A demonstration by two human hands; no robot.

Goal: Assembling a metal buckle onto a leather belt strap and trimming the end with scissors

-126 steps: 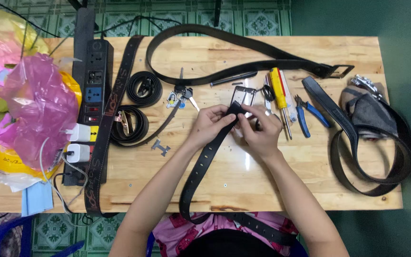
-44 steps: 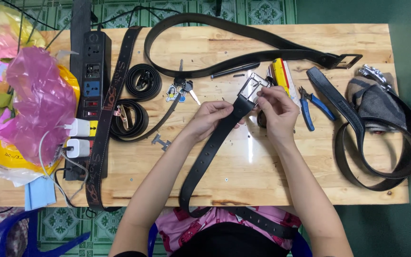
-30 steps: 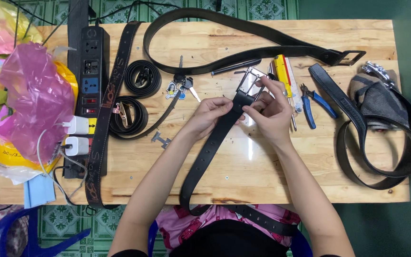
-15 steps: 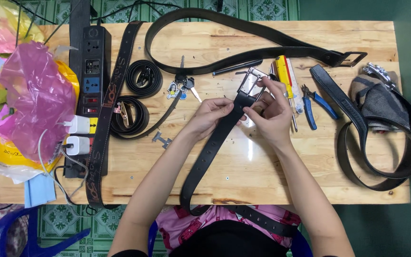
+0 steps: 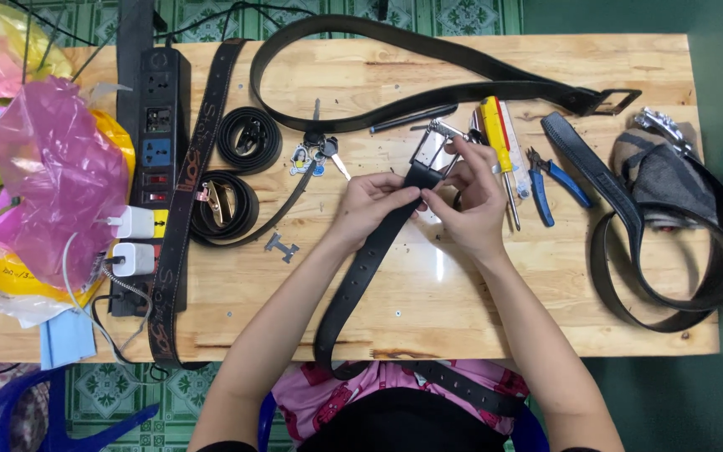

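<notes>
Blue pliers (image 5: 551,179), power strip (image 5: 157,125), keys (image 5: 315,156)

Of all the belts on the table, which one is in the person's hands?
The black belt with punched holes running from the table's near edge up to the silver buckle. The left hand and right hand pinch its end; every other belt lies untouched.

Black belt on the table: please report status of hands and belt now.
Left hand and right hand both pinch the black belt near its silver buckle. Strap trails off the table edge. Yellow screwdriver beside right hand.
</notes>
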